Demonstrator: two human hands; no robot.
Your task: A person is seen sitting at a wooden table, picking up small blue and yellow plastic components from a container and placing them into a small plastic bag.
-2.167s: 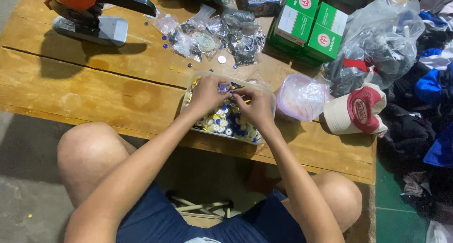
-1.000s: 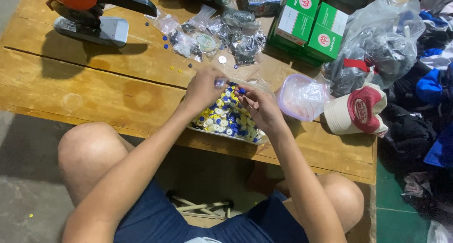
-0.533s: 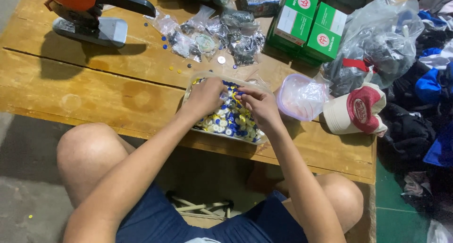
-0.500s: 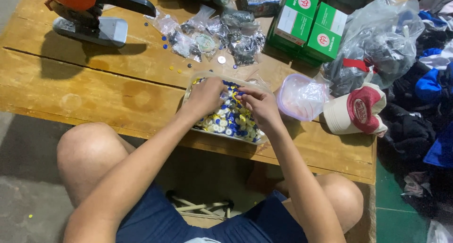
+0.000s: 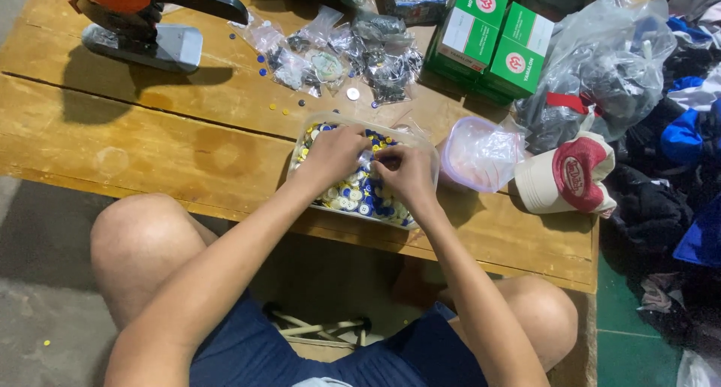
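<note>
Wooden table: pale planks with a seam running across, bearing everything below.
Far left, machine: an orange-and-black press tool on a grey metal base stands at the table's back edge, well apart from the hands.
Small bags: clear plastic packets of dark and mixed bits lie behind the container, with a few loose buttons scattered on the wood beside them.
Container: a clear plastic tub sits near the front edge of the table, filled with white, blue and yellow buttons.
Left hand: inside the tub, fingers curled down over the buttons; what it pinches, if anything, cannot be told.
Right hand: also in the tub, touching the left hand's fingertips, thumb and fingers drawn together over something small that is too tiny to make out.
Green boxes: two cartons standing side by side behind the tub.
Lidded bowl: clear with a purple rim, just right of the tub.
Cap: red and cream, resting beside the bowl.
Far right: a clear bag of dark items and heaped clothing.
</note>
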